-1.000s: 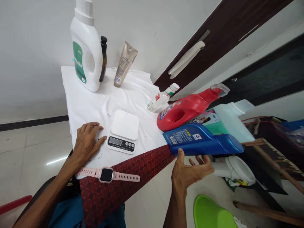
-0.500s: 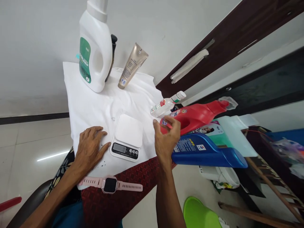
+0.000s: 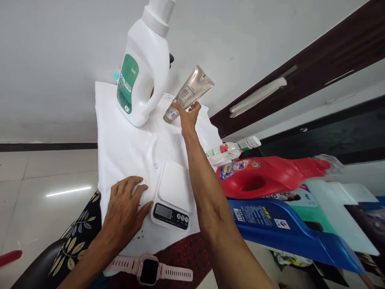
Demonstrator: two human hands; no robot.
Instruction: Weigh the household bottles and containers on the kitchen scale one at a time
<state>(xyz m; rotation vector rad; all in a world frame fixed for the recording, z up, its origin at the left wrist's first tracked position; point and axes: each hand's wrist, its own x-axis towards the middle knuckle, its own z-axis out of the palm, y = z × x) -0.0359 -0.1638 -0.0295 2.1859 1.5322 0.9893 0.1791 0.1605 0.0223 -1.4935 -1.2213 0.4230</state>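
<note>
Reaching across the cloth, my right hand (image 3: 189,116) has its thumb over the front of a gold squeeze tube (image 3: 192,88) and its fingers at the right side, gripping it low down. The tube stands tilted on its cap. My left hand (image 3: 124,204) lies open on the white cloth (image 3: 120,148), fingers spread, just left of a white digital kitchen scale (image 3: 176,188). Nothing is on the scale's plate; its display is too faint to read. My right forearm covers part of the scale's right edge.
A large white detergent bottle (image 3: 147,56) stands at the back left, a dark item partly behind it. To the right are a clear bottle (image 3: 231,150), a red detergent bottle (image 3: 270,174) and a blue bottle (image 3: 288,224). A pink watch (image 3: 148,269) lies in front.
My right hand has moved from beside the red bottle, forward and left, to the gold tube and taken hold of it. My left hand stays by the scale. The view has shifted.
</note>
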